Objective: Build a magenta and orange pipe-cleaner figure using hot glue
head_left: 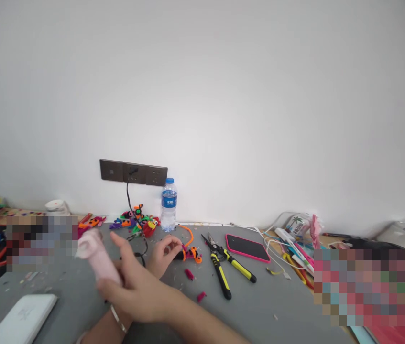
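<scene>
My right hand (136, 289) reaches across to the left and grips a pale pink handheld device (96, 258), blurred, with its thick end pointing up and left. Crossed beneath it, my left arm wears a bracelet. My left hand (166, 253) is closed, its fingertips curled together at the dark end of a small orange, pink and black fuzzy figure (191, 254). An orange fuzzy stem (188, 231) curves up behind that figure. Two short magenta pieces (189, 274) lie on the grey table mat (259, 306) in front of it.
Yellow-and-black pliers (220, 272) lie open beside a pink-edged phone (247, 247). A water bottle (169, 205) stands by the wall, near colourful fuzzy figures (148, 225) and a black cord (128, 196). A white box (23, 320) sits front left. Cables and craft materials crowd the right.
</scene>
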Demonstrator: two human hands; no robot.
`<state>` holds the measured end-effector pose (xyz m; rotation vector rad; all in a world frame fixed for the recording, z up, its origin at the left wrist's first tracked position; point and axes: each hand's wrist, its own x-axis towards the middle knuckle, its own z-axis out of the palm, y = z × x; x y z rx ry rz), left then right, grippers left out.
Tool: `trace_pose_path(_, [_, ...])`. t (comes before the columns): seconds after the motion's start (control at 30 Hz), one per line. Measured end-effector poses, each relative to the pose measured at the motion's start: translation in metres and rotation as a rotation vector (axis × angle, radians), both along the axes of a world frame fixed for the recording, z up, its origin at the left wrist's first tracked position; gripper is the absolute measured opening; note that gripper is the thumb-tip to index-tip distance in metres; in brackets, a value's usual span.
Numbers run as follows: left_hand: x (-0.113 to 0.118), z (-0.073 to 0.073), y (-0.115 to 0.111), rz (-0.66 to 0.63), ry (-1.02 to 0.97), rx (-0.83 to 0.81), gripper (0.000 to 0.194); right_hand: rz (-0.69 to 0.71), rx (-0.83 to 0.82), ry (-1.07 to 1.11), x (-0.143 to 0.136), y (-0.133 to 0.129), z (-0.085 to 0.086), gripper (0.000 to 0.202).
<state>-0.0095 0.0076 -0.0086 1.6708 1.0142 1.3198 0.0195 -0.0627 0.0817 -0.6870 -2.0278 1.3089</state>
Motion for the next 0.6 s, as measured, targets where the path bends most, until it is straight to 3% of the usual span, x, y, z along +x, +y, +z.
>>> trace_pose_path(0.07, [-0.001,0.004,0.001,-0.078,0.04,0.004,0.016,-0.063,0.202,-0.224,-0.019,0.013,-0.007,0.081])
trace_pose_path(0.13, [-0.001,0.006,0.001,-0.096,0.059,0.005,0.017,-0.009,0.31,-0.406,-0.038,0.026,-0.016,0.084])
trace_pose_path(0.2, [-0.001,0.006,0.002,-0.089,0.066,0.008,0.018,0.056,0.351,-0.517,-0.055,0.038,-0.026,0.079])
trace_pose_path(0.33, [-0.001,0.006,0.001,-0.098,0.071,0.02,0.018,-0.029,0.422,-0.703,-0.078,0.049,-0.044,0.075])
trace_pose_path(0.47, [-0.003,0.008,0.0,-0.09,0.073,-0.005,0.019,-0.118,0.508,-0.758,-0.076,0.037,-0.05,0.064])
trace_pose_path(0.6, [-0.001,0.003,0.003,-0.105,0.085,-0.023,0.022,-0.246,0.697,-0.535,-0.044,0.016,-0.038,0.05])
